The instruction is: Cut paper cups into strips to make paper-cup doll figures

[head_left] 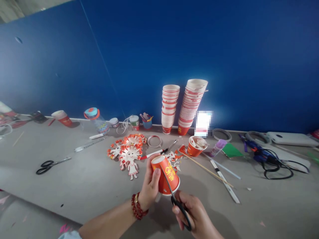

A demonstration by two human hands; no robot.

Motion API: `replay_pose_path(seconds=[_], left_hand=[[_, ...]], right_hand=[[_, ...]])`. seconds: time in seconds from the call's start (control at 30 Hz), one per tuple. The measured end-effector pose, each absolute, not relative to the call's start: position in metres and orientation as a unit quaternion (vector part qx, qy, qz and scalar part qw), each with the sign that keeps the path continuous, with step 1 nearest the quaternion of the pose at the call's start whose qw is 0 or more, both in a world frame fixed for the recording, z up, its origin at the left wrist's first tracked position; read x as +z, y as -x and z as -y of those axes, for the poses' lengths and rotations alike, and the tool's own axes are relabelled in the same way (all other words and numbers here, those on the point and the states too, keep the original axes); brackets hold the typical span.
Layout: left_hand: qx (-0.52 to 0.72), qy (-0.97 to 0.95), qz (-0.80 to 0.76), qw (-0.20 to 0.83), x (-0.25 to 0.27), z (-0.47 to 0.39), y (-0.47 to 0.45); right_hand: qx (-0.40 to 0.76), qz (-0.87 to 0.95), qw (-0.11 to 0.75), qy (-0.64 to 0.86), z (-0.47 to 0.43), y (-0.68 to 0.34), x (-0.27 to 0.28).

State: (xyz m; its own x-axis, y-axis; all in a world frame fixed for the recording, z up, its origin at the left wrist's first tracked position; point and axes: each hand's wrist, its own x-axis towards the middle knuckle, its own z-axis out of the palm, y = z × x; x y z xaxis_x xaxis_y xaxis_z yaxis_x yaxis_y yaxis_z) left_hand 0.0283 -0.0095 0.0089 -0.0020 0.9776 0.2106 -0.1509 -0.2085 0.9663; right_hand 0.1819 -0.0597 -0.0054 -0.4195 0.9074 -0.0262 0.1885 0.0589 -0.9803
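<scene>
My left hand (pixel 150 181) is wrapped round a red paper cup (pixel 162 179) with yellow lettering, tilted with its wide rim toward me. In my right hand (pixel 193 212) is a pair of black-handled scissors (pixel 179 208), their blades lying along the cup's side from the rim upward. Whether the blades have cut into the wall I cannot tell. Just beyond the cup lie white and red paper scraps (pixel 175 161). Left of it is a pile of cut paper figures with fringed heads, the nearest a smiling white doll (pixel 132 162).
Two tall stacks of paper cups (pixel 168 113) lean near the blue wall. A cup of scraps (pixel 195 147), a wooden stick (pixel 206 169), a utility knife (pixel 225 182) and a glue gun (pixel 261 154) lie to the right. Other scissors (pixel 51 165) rest at left, near the table edge.
</scene>
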Motion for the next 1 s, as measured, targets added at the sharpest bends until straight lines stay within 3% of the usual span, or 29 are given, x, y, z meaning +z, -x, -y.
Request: replay_pose_path(seconds=[0.63, 0.8, 1.0], left_hand=[[0.583, -0.592, -0.364, 0.42, 0.011, 0.003, -0.02], [0.581, -0.616, -0.364, 0.387, 0.013, -0.001, -0.016], [0.566, -0.649, -0.384, 0.333, 0.013, -0.005, -0.012]], right_hand=[[0.548, 0.62, 0.311, 0.468, 0.058, -0.185, 0.009], [0.598, 0.583, 0.316, 0.451, 0.057, -0.182, 0.014], [0.582, 0.594, 0.31, 0.461, 0.056, -0.186, 0.017]])
